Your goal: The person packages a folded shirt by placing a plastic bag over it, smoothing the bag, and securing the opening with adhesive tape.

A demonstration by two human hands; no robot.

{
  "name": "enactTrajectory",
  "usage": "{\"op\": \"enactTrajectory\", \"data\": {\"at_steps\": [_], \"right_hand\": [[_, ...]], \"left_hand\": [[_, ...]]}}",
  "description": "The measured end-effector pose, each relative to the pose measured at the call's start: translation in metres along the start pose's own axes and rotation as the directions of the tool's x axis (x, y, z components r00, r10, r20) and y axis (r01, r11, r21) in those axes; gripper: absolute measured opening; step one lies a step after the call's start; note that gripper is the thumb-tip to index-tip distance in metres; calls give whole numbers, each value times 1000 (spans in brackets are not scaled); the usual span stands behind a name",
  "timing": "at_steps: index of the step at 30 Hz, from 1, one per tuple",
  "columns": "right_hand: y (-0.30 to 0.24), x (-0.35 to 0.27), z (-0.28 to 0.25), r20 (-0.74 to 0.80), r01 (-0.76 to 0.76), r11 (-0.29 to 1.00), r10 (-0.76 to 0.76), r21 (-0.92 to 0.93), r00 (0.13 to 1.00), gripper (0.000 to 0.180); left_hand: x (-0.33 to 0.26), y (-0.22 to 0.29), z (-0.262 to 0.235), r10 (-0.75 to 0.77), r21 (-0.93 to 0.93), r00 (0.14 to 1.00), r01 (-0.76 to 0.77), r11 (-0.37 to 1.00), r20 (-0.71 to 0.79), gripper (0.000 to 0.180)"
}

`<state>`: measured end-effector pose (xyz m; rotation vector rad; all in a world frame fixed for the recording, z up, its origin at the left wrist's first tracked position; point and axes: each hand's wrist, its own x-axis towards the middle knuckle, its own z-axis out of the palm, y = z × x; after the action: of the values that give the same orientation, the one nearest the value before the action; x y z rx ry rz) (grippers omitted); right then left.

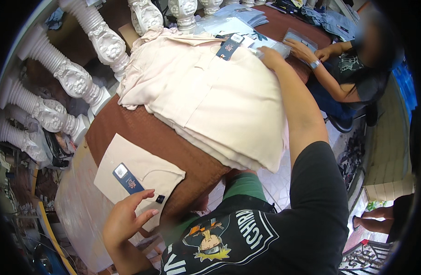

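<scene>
A folded pale pink garment (113, 158) with a dark blue hang tag (128, 178) lies on the near left part of the brown-covered table. Over its near edge is my left hand (128, 215), thumb and index finger apart, holding nothing. My right arm stretches past a tall pile of pale pink garments (206, 91), whose top piece carries another dark blue tag (230, 46). Beyond the pile, my right hand (272, 59) has its fingers bent at a clear plastic bag (281, 47); its fingertips are partly hidden.
White carved balusters (72, 75) line the table's far left side. At the right sits a person (352, 73), hands on clear plastic packs (300, 40). Light blue folded clothes (242, 17) and denim pieces (336, 25) lie at the back of the brown cloth (189, 153).
</scene>
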<state>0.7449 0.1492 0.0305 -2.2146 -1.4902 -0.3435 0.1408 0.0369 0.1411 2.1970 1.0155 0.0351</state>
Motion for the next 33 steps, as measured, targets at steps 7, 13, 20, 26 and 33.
{"op": "enactTrajectory", "data": {"at_steps": [7,13,20,26,33], "right_hand": [[18,24,-7,226,35,999,-37,12,974,14],[29,20,-36,192,105,994,-104,7,976,14],[76,-4,-59,118,-52,990,37,130,992,18],[72,-25,-67,276,-662,738,614,132,739,47],[80,-28,-43,379,-636,687,516,352,768,36]], "left_hand": [[20,10,-2,-88,26,996,88,996,8,46],[34,18,-1,-88,42,996,87,995,20,46],[35,17,0,-97,71,994,93,993,49,49],[38,25,8,-33,64,999,30,998,38,49],[41,36,9,-9,89,997,2,996,77,49]]}}
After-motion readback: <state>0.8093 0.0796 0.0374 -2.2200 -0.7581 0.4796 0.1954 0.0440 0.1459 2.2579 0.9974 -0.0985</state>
